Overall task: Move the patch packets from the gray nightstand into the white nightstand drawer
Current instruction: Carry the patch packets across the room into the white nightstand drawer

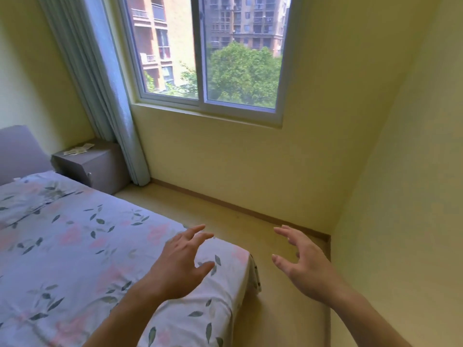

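Note:
The gray nightstand (100, 169) stands far off at the left, between the bed's headboard and the curtain. Several pale patch packets (79, 149) lie scattered on its top. My left hand (183, 261) hovers over the foot corner of the bed, fingers spread, holding nothing. My right hand (304, 264) floats over the floor beside the bed, fingers apart and empty. Both hands are far from the packets. No white nightstand is in view.
A bed (75, 246) with a floral sheet fills the lower left. A strip of wooden floor (225, 211) runs between the bed and the window wall. A gray curtain (107, 96) hangs beside the window (208, 51). A yellow wall (400, 171) closes the right side.

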The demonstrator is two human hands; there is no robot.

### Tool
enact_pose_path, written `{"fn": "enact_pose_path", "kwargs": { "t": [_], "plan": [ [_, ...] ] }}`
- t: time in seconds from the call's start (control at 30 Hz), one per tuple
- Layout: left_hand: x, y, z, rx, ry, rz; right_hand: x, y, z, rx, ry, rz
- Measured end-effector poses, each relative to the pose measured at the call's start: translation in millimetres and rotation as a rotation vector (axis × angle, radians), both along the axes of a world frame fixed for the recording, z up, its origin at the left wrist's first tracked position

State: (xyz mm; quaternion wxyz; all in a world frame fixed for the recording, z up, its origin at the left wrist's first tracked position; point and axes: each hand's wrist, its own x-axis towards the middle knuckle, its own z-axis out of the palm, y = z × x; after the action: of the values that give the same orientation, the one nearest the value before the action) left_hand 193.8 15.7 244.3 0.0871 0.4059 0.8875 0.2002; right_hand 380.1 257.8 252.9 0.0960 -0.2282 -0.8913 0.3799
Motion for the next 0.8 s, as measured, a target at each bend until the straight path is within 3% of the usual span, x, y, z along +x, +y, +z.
{"fn": "enact_pose_path", "kwargs": {
  "t": [0.4,0.8],
  "plan": [
    [-124.8,93.0,3.7,-0.012,0.017,0.394,-230.8,153.4,27.8,0.033,0.033,0.381],
    [-326.7,294.3,-16.3,0.016,-0.041,0.420,-422.9,349.8,17.3,0.001,0.034,0.363]
  ]
}}
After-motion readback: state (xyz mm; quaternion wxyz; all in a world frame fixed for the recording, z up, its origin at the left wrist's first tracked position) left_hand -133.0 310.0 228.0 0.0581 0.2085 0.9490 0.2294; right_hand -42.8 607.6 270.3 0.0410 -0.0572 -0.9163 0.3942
